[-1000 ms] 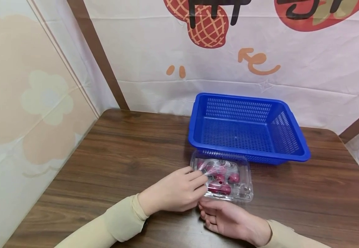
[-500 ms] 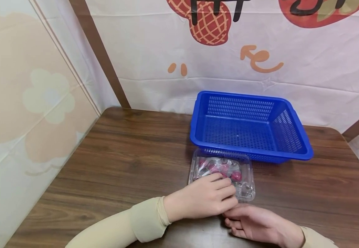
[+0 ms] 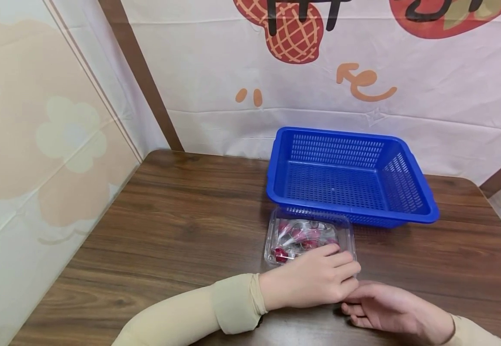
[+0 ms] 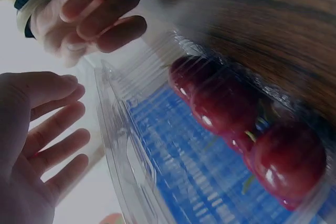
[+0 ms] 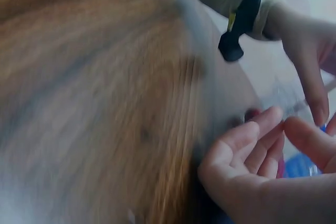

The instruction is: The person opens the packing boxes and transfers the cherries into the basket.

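A clear plastic clamshell box (image 3: 348, 233) holds several dark red cherries (image 3: 281, 254). Up close, the left wrist view shows shiny cherries (image 4: 226, 103) with bits of green stem behind the transparent wall. My left hand (image 3: 315, 278) reaches over the box's front right part and covers some of it, its fingers bent loosely. Just right of and below it, my right hand (image 3: 399, 310) lies palm turned inward, fingers relaxed and holding nothing. Both hands' fingertips are close together at the box's front right corner. Between thumb and fingers of the left hand (image 4: 44, 124), nothing shows.
A blue perforated plastic basket (image 3: 354, 209) stands right behind the box, its front rim overlapping the box's back edge in the head view. The wooden table (image 3: 181, 226) ends at a printed cloth wall (image 3: 215, 129). A black strap (image 5: 244, 19) sits on my left wrist.
Both hands have moved rightward along the box's front edge, from its left part to its front right corner. The left-hand cherries have come back into sight. Box and basket stay in place.
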`<state>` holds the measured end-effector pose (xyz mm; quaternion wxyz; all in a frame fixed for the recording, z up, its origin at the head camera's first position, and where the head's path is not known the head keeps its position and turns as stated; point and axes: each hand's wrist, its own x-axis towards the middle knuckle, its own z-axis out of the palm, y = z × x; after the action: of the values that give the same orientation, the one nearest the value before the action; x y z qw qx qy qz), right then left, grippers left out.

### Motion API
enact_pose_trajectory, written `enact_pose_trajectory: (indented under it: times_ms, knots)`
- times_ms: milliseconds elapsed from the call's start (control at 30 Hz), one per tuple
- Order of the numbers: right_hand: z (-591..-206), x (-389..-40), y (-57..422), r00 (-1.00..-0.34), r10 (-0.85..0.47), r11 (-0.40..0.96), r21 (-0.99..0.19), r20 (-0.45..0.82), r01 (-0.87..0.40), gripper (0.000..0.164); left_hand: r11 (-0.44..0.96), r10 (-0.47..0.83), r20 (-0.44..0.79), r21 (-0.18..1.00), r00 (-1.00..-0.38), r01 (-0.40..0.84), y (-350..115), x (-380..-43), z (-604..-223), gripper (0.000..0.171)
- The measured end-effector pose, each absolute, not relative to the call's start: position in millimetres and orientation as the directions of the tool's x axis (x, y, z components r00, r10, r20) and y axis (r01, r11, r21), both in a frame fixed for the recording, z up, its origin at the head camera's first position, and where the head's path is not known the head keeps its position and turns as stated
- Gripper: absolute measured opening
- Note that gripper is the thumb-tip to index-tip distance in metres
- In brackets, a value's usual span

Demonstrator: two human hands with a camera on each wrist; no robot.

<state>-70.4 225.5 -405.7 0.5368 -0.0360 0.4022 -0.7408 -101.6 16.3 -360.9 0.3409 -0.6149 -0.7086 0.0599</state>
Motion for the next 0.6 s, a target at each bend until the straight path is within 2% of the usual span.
enact_pose_trajectory:
  times_ms: [200, 367, 600]
  knots:
    - [-404.2, -82.0, 243.1, -0.429, -0.828, -0.096, -0.663, -0.36, 0.742, 0.033, 0.25, 0.917, 0.4, -0.537, -0.018, 0.806, 27.3, -99.9, -362.6, 0.038]
    - [-401.7, -90.0, 253.1, -0.435, -0.824, -0.08, -0.686, -0.363, 0.723, 0.035, 0.247, 0.931, 0.364, -0.546, -0.04, 0.801, 31.9, -102.2, -362.6, 0.034]
    - [-398.5, -96.1, 259.1, -0.428, -0.833, -0.038, -0.734, -0.352, 0.678, 0.036, 0.28, 0.932, 0.349, -0.521, -0.098, 0.807, 35.9, -104.0, -362.9, 0.031]
